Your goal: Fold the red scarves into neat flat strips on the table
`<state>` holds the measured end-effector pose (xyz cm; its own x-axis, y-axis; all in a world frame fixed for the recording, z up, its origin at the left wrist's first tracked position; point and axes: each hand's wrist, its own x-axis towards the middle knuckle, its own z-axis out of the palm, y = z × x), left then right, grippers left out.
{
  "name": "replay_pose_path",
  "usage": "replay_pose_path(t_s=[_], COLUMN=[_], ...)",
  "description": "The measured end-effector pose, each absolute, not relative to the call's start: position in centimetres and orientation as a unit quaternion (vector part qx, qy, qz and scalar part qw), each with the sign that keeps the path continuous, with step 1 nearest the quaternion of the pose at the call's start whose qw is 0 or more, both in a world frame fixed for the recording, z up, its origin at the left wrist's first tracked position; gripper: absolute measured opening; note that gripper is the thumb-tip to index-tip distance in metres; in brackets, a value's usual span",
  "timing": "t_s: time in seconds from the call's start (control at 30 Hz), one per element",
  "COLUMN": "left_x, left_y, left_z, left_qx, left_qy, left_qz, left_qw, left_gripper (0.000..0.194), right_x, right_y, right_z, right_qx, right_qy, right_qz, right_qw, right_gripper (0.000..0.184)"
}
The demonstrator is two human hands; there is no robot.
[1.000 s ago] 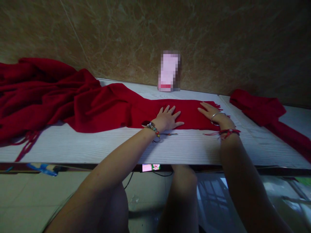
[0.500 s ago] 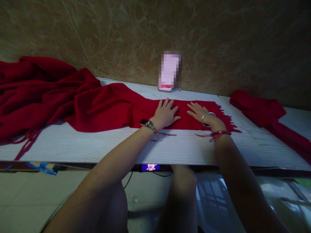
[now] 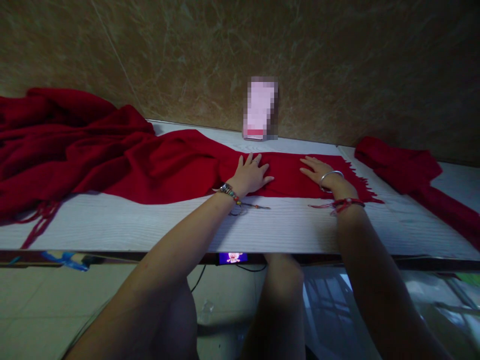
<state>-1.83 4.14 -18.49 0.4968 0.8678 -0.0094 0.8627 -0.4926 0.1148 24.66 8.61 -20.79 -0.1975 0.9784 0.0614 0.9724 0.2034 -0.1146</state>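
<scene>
A long red scarf (image 3: pixel 287 176) lies across the white wood-grain table (image 3: pixel 292 230). Its right part is flat and narrow and ends in a fringe; to the left it turns wrinkled and bunches into a loose heap. My left hand (image 3: pixel 250 176) rests on the flat stretch with its fingers spread. Close to the fringed end, my right hand (image 3: pixel 318 172) lies palm down on the same cloth, fingers outstretched. Neither hand grips the fabric. Bracelets circle both wrists, and a silver bangle (image 3: pixel 332 176) sits on the right one.
Against the brown marbled wall (image 3: pixel 187 60) leans a pixelated phone (image 3: pixel 259 107). Another piece of red cloth (image 3: pixel 401 165) lies on the table at the right. Below the front edge show a small lit screen (image 3: pixel 233 258), a blue item (image 3: pixel 67 260) and a black cable (image 3: pixel 198 278).
The scarf's fringed end has shifted to the right, along with my right hand. My left hand has moved slightly left. New wrinkles show in the cloth left of it.
</scene>
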Motion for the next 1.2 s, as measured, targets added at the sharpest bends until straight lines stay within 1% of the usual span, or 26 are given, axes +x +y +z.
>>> replay_pose_path(t_s=[0.1,0.2,0.33,0.43,0.7,0.9,1.2], left_x=[-1.9,-1.9,-1.9,-1.9,-2.1,-2.8,-2.7], left_y=[4.3,4.4,4.4,4.4,4.8,5.1,5.0], left_z=[-18.6,-18.6,-18.6,-18.7,-18.7,-18.1,-18.1], left_qx=[0.865,0.864,0.862,0.862,0.859,0.847,0.847], left_qy=[0.498,0.500,0.503,0.502,0.506,0.523,0.523], left_qz=[0.026,0.021,0.020,0.021,0.014,-0.011,-0.002], left_qw=[0.055,0.062,0.067,0.068,0.079,0.100,0.098], left_gripper=[0.055,0.055,0.054,0.053,0.052,0.053,0.052], right_x=[23.0,21.1,19.6,19.7,20.2,20.4,20.2], right_y=[8.2,7.6,7.0,7.0,7.2,7.3,7.0], right_z=[-20.3,-19.7,-19.5,-19.5,-19.7,-20.0,-19.7], right_qx=[-0.599,-0.547,-0.513,-0.510,-0.506,-0.515,-0.522], right_qy=[-0.795,-0.828,-0.852,-0.854,-0.856,-0.851,-0.848], right_qz=[-0.002,0.008,0.061,0.078,0.096,0.094,0.073], right_qw=[0.097,0.121,0.083,0.063,0.049,0.047,0.052], right_gripper=[0.049,0.048,0.046,0.048,0.054,0.053,0.049])
